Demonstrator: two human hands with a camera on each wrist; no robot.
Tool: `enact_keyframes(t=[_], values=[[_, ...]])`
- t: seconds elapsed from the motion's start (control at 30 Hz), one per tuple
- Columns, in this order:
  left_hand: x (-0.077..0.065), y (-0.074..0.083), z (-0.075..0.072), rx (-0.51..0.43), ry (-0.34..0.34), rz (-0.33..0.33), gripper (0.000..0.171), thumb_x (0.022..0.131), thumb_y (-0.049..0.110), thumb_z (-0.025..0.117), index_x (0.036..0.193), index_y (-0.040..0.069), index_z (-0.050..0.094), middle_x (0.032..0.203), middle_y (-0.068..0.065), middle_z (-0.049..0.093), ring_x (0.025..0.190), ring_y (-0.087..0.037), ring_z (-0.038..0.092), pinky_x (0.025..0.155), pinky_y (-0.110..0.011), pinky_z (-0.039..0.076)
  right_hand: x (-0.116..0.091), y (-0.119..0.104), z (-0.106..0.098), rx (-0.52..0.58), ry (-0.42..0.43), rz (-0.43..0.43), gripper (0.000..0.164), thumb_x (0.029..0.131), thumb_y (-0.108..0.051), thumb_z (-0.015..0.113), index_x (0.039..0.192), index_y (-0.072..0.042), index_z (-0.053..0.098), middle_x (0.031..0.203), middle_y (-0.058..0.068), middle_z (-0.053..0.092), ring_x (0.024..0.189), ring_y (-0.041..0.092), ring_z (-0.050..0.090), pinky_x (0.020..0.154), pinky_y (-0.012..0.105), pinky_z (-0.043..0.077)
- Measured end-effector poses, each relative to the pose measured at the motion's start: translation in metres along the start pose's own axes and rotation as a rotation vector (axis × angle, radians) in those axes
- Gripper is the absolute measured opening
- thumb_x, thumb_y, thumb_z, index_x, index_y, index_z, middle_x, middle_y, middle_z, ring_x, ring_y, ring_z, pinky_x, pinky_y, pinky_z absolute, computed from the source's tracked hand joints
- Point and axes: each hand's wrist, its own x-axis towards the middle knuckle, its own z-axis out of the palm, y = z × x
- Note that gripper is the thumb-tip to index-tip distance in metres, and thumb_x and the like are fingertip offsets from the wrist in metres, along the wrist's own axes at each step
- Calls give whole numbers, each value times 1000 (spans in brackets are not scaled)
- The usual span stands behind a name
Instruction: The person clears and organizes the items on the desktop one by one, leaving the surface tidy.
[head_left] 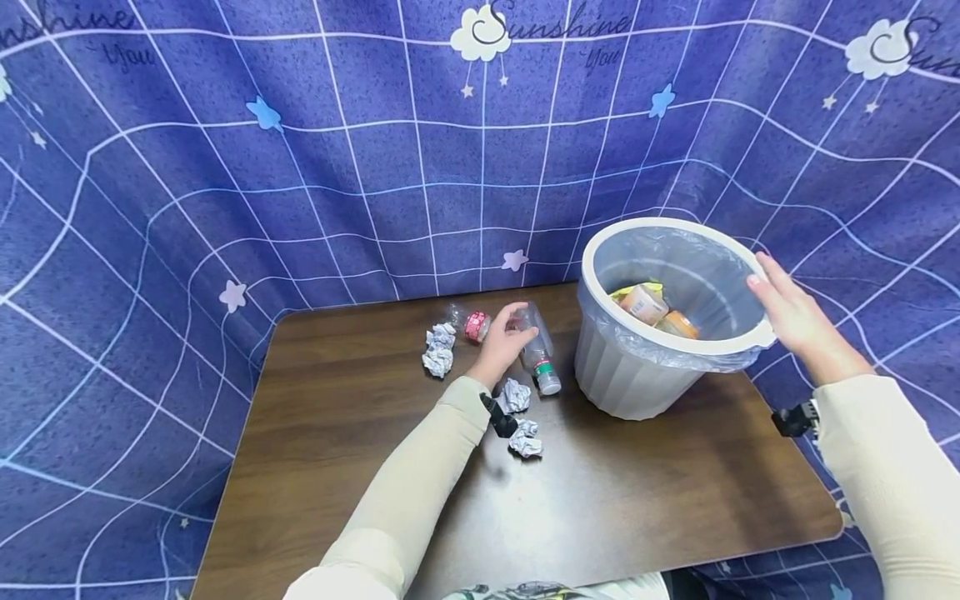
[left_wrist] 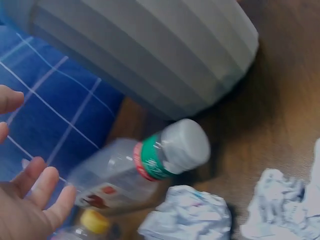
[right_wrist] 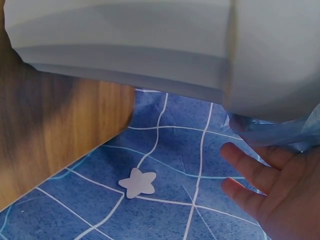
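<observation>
Presently, my left hand (head_left: 501, 343), fingers parted, is at the clear bottle (head_left: 541, 350); my right hand (head_left: 802, 327), fingers extended, lies alongside the white bin (head_left: 633, 379).

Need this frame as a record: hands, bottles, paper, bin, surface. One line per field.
left_hand: left hand at the white-capped bottle, fingers loosely spread; contact unclear
right_hand: right hand at the bin's right rim, fingers extended; grip unclear
bottles: white-capped one on its side, cap toward the person; red-labelled bottle left of it
paper: crumpled paper near the red-labelled bottle, more near the left wrist
bin: upright, clear liner over the rim, packaging inside
surface: brown wooden table
backdrop: blue gridded curtain
</observation>
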Motion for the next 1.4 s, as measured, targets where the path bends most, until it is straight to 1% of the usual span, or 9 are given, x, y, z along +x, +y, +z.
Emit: enact_keyframes(t=[0.13,0.23,0.4,0.47,0.73,0.9,1.03,1.27,1.4], values=[[-3,-12,6,39,22,-7,56,87,13,76,140,13,57,124,-23,60,98,-28,62,79,-32,52,0,2,0,-8,-3,2,64,109,-45,23,163,-18,2,164,25,5,143,61,10,115,70,9],[-4,-20,11,82,31,-13,59,86,13,78,141,11,56,120,-29,60,100,-35,62,82,-37,53,0,3,1,-8,-1,0,64,109,-45,23,163,-18,3,164,24,5,143,61,10,115,70,9],[-5,-30,18,270,49,-73,66,84,28,81,143,17,56,128,-30,56,119,-40,52,96,-47,48,-1,2,1,-3,6,-14,64,109,-45,24,163,-16,4,164,25,7,144,60,11,116,69,9],[-4,-32,21,316,41,-109,68,83,33,81,145,21,54,136,-28,52,124,-40,48,101,-49,46,-1,2,0,-7,6,-15,64,109,-45,24,163,-16,4,164,26,7,143,61,11,116,69,9],[0,-41,32,358,13,-207,78,78,41,85,148,30,51,142,-29,43,125,-44,44,102,-54,42,-1,2,-2,-7,-5,-5,66,108,-48,24,163,-17,3,165,24,4,144,59,9,116,69,7],[1,-48,37,409,16,-214,79,78,38,86,148,30,51,143,-28,44,128,-43,43,104,-52,41,1,2,-3,-17,-8,-1,66,108,-48,24,163,-17,3,165,23,4,144,60,9,116,70,8],[-1,-47,37,421,11,-220,79,78,36,86,148,28,51,140,-29,44,126,-42,46,103,-50,43,3,2,-2,-14,-8,1,66,108,-48,24,163,-18,3,165,23,4,144,60,9,116,70,8],[-2,-55,41,446,-25,-163,83,78,24,84,152,21,46,132,-26,61,121,-41,56,100,-46,48,1,4,-2,-7,-7,9,66,108,-49,24,163,-19,3,165,24,5,143,61,9,115,71,9],[1,-55,43,457,-36,-159,87,76,18,80,153,23,42,122,-27,65,111,-39,62,91,-44,54,1,3,-1,-1,-5,5,66,108,-50,24,163,-20,3,165,22,4,144,60,9,116,70,8]])
